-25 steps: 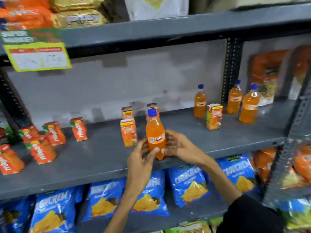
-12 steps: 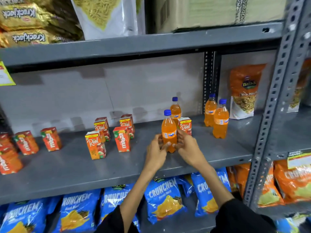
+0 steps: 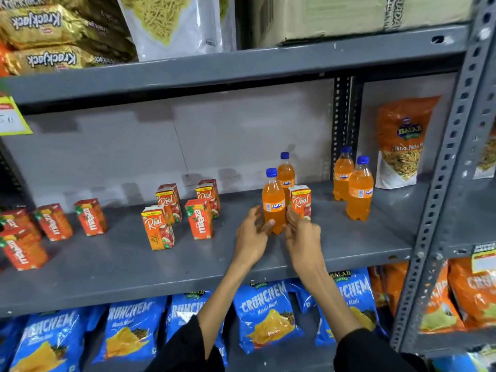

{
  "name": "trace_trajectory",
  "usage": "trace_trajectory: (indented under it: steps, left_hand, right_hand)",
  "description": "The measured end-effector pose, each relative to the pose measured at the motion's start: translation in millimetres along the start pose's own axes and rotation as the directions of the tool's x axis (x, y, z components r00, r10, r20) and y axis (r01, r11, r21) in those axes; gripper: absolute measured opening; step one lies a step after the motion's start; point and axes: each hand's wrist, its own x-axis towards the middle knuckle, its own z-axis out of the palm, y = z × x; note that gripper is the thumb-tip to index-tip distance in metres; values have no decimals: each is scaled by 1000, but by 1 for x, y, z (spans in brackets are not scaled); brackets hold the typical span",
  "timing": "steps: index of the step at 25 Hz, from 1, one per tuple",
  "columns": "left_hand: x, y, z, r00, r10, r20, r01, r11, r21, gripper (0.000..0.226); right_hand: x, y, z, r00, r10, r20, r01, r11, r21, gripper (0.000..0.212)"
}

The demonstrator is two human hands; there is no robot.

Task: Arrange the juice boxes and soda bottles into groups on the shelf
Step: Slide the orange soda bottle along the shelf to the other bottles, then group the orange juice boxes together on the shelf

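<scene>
An orange soda bottle (image 3: 273, 202) with a blue cap stands upright on the grey shelf (image 3: 188, 264). My left hand (image 3: 252, 234) and my right hand (image 3: 303, 237) are cupped around its lower part from either side. Right behind it stands a second bottle (image 3: 286, 173), and a Real juice box (image 3: 301, 201) touches its right side. Two more bottles (image 3: 360, 189) stand further right. In the middle is a cluster of Real boxes (image 3: 158, 226) and a Maaza box (image 3: 200, 218). Several Maaza boxes (image 3: 90, 216) stand at the left.
A perforated steel upright (image 3: 442, 183) bounds the shelf on the right, with a Balaji snack bag (image 3: 400, 140) behind the bottles. Blue Crunchem chip bags (image 3: 265, 310) fill the shelf below. Krackjack packs (image 3: 40, 22) and a carton sit on the shelf above.
Both hands have carried the soda bottle rightwards and back, from the shelf's front edge to beside the Real box. The view has swung right.
</scene>
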Motion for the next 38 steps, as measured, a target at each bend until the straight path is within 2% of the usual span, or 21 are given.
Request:
trace_trajectory:
  steps: [2, 4, 5, 6, 8, 11, 15, 18, 20, 24, 29, 32, 38]
  left_hand:
    - [-17, -2, -11, 997, 37, -63, -38, 999, -20, 57]
    - [-38, -9, -33, 976, 127, -179, -133, 991, -23, 39]
    - [-48, -12, -46, 956, 165, -244, -174, 985, -16, 29]
    - [-56, -16, -60, 932, 182, -313, -199, 980, -22, 21]
    - [-64, -24, -86, 878, 170, -447, -215, 975, -52, 16]
    - [-60, -32, -111, 831, 121, -543, -169, 985, -38, 25]
    - [-40, -40, -124, 915, -28, -402, 21, 1000, -23, 55]
    - [-24, -42, -131, 935, -116, -336, 132, 991, 27, 56]
    - [-17, -40, -136, 941, -152, -304, 156, 988, -11, 50]
    - [-7, -38, -137, 948, -138, -287, 141, 990, -9, 30]
    - [-13, -40, -138, 955, -81, -286, 95, 995, 33, 33]
    - [-27, -41, -140, 971, -50, -234, 61, 997, 39, 32]
    - [-81, -45, -178, 965, 17, -260, -36, 997, -69, 33]
  right_hand:
    - [-10, -5, -3, 989, -77, -124, 74, 997, -27, 40]
    - [-20, -16, 2, 970, -147, -195, 156, 987, 33, 35]
    - [-23, -22, 8, 973, -157, -171, 177, 978, 108, 32]
    - [-23, -30, 17, 984, -147, -106, 166, 965, 205, 29]
    - [-20, -50, 39, 992, -91, 91, 49, 920, 390, 28]
    - [-10, -76, 74, 957, -77, 278, -58, 892, 449, 37]
    - [1, -89, 109, 906, -38, 422, -126, 927, 354, 58]
    - [9, -86, 121, 901, 16, 433, -167, 934, 315, 63]
    - [13, -86, 127, 902, 27, 430, -172, 938, 302, 62]
    - [17, -85, 135, 908, -9, 418, -103, 964, 246, 50]
    - [8, -79, 126, 913, -41, 406, -61, 970, 236, 49]
    - [-5, -79, 111, 903, -41, 428, -90, 956, 280, 49]
    - [-52, -111, 113, 906, -93, 413, -105, 896, 432, 43]
